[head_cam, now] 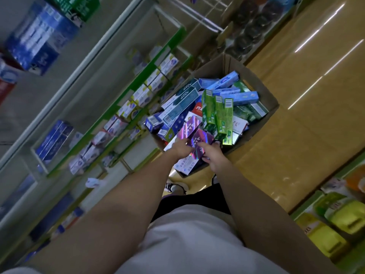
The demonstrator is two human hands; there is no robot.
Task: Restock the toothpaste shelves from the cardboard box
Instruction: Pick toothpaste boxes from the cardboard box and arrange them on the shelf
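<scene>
- A person leans over an open cardboard box [262,89] on the tan floor [296,135] of a shop aisle, both bare arms stretched down into it.
- The box is heaped with toothpaste cartons lying at all angles: green cartons [216,115] near the middle, light blue cartons [235,93] toward the far side, dark blue cartons [158,123] on the left.
- The left hand [180,148] and right hand [212,155] meet at the near edge of the heap, on two shiny purple cartons [192,131] that lie side by side.
- The left grip curls round the near end of the left purple carton; the right grip pinches the near end of the other (fingertips partly hidden beneath it).
- Green-edged shelves [126,95] run along the left of the aisle, just beside the box, holding rows of boxed goods; the motion blur hides their labels.
- Blue packs [37,40] sit on an upper shelf at far left.
- Yellow and green packs [335,220] line a low shelf at lower right.
- A sneaker [174,187] shows on the floor near the box.
</scene>
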